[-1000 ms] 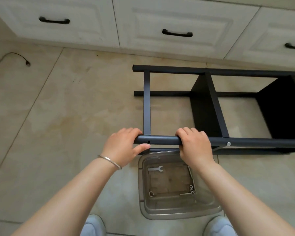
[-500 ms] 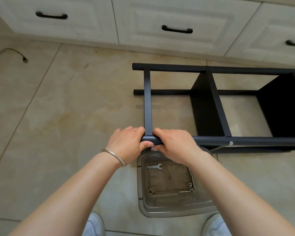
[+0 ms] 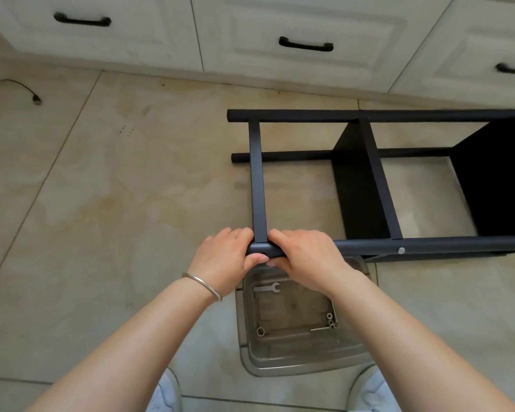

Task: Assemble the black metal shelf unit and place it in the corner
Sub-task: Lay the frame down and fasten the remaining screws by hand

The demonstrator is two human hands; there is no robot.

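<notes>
I look down at a black shelf unit [image 3: 369, 179] lying on its side on the tiled floor, near the cabinets [image 3: 280, 25] along the floor's far edge. Its long axis runs left to right, stretching away to my right. My left hand [image 3: 223, 260] and right hand [image 3: 304, 260] meet at the left end of the nearest rail [image 3: 443, 245], on either side of a crossbar [image 3: 257, 185] that runs away from me. The fingers of both hands curl over the rail and grip it. The bulk of the unit lies to the right of both hands, so I judge the right hand nearer its weight. Under my wrists a clear tray [image 3: 295, 364] holds a wrench [image 3: 266, 288] and small fittings.
</notes>
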